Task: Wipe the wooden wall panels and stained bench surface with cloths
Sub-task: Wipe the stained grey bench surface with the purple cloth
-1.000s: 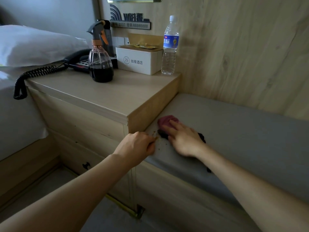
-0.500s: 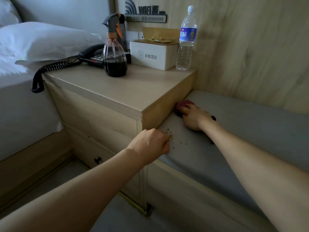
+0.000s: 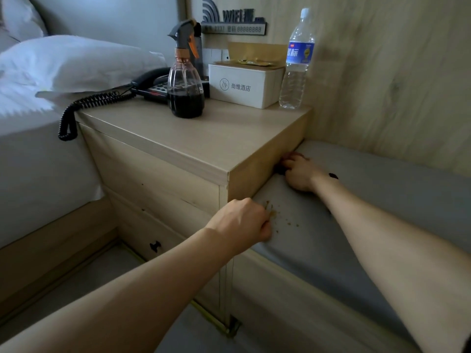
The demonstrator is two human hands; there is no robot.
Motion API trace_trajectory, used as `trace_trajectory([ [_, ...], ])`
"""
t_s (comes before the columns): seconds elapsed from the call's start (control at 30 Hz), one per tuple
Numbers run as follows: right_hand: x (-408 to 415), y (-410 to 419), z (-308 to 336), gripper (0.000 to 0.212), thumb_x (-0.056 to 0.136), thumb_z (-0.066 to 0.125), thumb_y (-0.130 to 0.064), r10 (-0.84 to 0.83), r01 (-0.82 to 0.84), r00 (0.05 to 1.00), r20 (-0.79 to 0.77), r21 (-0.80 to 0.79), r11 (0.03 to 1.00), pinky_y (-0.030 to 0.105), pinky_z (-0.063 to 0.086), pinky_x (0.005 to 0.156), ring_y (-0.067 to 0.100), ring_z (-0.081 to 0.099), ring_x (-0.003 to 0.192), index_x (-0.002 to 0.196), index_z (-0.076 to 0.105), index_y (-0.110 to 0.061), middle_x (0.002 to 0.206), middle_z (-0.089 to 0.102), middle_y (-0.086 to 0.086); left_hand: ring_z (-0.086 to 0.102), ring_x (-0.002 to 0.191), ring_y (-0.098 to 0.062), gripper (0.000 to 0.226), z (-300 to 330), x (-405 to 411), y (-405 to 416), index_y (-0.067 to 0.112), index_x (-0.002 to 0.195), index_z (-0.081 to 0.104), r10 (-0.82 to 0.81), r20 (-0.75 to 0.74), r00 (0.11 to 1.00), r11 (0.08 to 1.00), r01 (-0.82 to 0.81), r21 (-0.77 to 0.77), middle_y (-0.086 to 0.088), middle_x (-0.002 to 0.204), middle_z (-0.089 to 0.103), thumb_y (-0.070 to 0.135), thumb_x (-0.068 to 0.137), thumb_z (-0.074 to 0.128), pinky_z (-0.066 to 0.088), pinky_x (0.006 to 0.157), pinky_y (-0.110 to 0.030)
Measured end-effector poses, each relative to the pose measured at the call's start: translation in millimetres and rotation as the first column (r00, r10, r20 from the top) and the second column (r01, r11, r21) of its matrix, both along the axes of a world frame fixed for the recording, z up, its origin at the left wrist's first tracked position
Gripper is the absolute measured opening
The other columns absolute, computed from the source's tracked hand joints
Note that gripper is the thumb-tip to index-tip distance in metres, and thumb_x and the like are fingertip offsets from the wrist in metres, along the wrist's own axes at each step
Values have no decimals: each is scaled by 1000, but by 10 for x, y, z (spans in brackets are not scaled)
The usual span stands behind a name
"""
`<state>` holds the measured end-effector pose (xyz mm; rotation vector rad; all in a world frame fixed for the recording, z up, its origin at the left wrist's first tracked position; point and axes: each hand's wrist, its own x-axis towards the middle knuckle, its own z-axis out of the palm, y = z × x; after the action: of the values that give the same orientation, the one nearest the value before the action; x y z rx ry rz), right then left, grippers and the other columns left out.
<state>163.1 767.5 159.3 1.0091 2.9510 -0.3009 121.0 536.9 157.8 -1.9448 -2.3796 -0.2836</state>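
We are pushing the red cloth (image 3: 293, 157) under our right hand (image 3: 299, 174) farther along the counter (image 3: 382, 200) to the nightstand (image 3: 265, 164), fingers curled over it. Brown crumbs (image 3: 283, 217) remain beside our left hand (image 3: 242, 221), fisted, contents unclear.

cloth (image 3: 293, 157): mostly hidden under right hand (image 3: 299, 174), only a reddish edge shows past the fingertips
left hand (image 3: 243, 221): fingers curled under, contents can't tell
wifi sign (image 3: 233, 22): top cropped, small digits unreadable
pillow (image 3: 76, 63): cut by left edge
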Motion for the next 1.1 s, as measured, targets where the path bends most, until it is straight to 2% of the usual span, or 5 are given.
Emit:
trace_trajectory([
  [0.33,302,-891,97,45,96,30,-28,64,-66,996,-65,-32,997,47,20,111,17,22,140,133,44,-48,152,23,-18,61,94,-20,29,-75,71,-276,11,112,61,-40,133,990,994,27,103,-2,112,60,25,100,38,50,80,-37],
  [0.53,478,-1373,98,43,97,31,-28,128,-131,989,-76,-48,990,44,17,109,19,24,138,132,43,-50,151,25,-18,60,86,-19,27,-20,85,-695,15,107,63,93,42,995,988,-97,116,-1,105,58,24,99,39,42,68,-25],
  [0.77,856,-1513,63,45,99,37,-20,276,-288,951,-137,-75,955,49,14,115,15,22,141,137,43,-41,153,27,-13,61,99,-18,31,-60,135,-856,15,122,60,148,124,981,985,-157,69,-2,119,60,18,95,44,48,81,-26],
  [1.0,778,-1184,36,46,100,29,-28,7,-6,1000,-21,51,999,47,17,114,24,15,142,144,27,-42,157,13,-10,58,110,-19,40,-94,187,-873,18,135,51,145,191,971,980,-167,108,1,132,52,13,96,45,48,92,-30],
  [1.1,646,-1546,37,44,99,30,-29,89,-87,994,-70,34,996,50,17,114,23,17,142,142,32,-43,155,18,-10,58,108,-19,40,-117,168,-883,18,133,51,145,198,969,979,-169,112,2,132,52,13,94,47,48,89,-29],
])
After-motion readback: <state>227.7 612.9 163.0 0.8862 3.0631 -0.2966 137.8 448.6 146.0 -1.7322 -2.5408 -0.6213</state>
